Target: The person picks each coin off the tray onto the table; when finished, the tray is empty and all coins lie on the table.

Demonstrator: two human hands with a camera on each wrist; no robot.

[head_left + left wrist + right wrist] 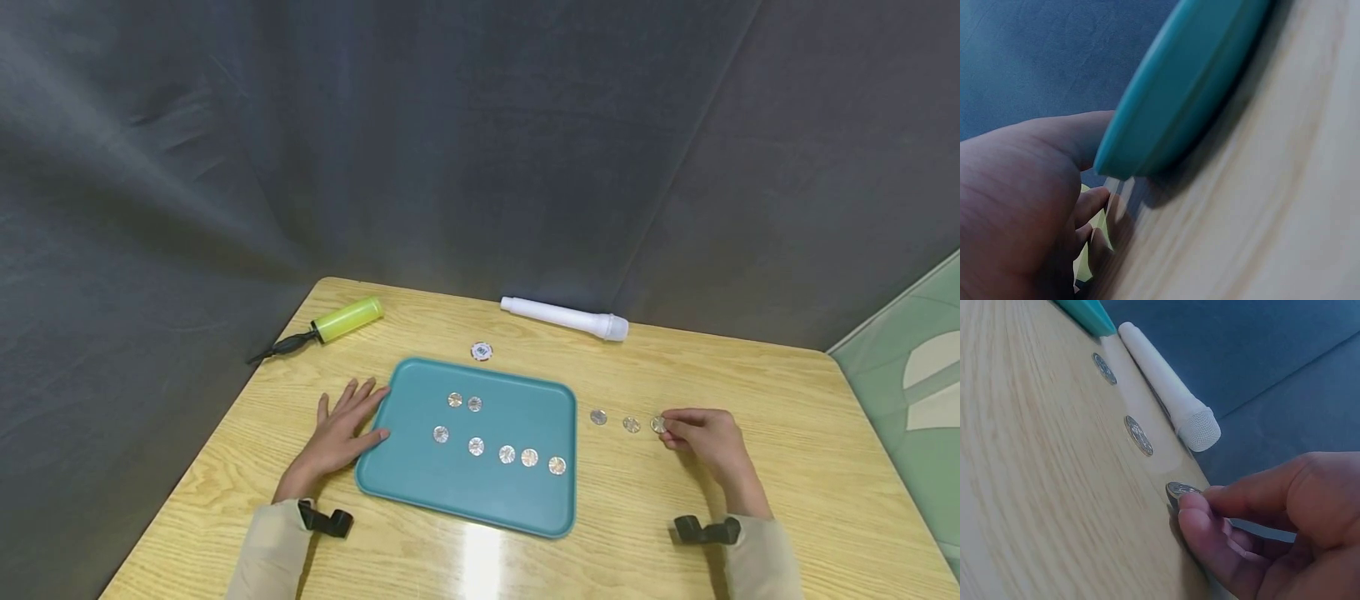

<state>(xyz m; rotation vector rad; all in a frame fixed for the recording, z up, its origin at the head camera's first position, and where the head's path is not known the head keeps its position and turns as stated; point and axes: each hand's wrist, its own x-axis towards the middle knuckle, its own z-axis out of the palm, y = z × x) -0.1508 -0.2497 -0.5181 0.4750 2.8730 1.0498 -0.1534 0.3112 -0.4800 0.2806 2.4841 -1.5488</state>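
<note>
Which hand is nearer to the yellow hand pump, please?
Left. The left hand touches the teal tray, on the near side of the yellow hand pump; the right hand is farther away, right of the tray, pinching a coin.

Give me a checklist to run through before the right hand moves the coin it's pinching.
1. Grip: ok. The right hand pinches the end coin between thumb and fingers.
2. End coin fully off the table: cannot tell.
3. Tray steadied: ok. The left hand touches the left rim of the teal tray.
4. Straight slide to the tray unobstructed: not ok. Two loose coins lie between; lifting over them is probably safer.
5. Tray coins unstacked: ok. Seven silvery coins lie separately.
6. White microphone and poker chip outside the tray: ok. Both lie beyond its far edge.
</note>
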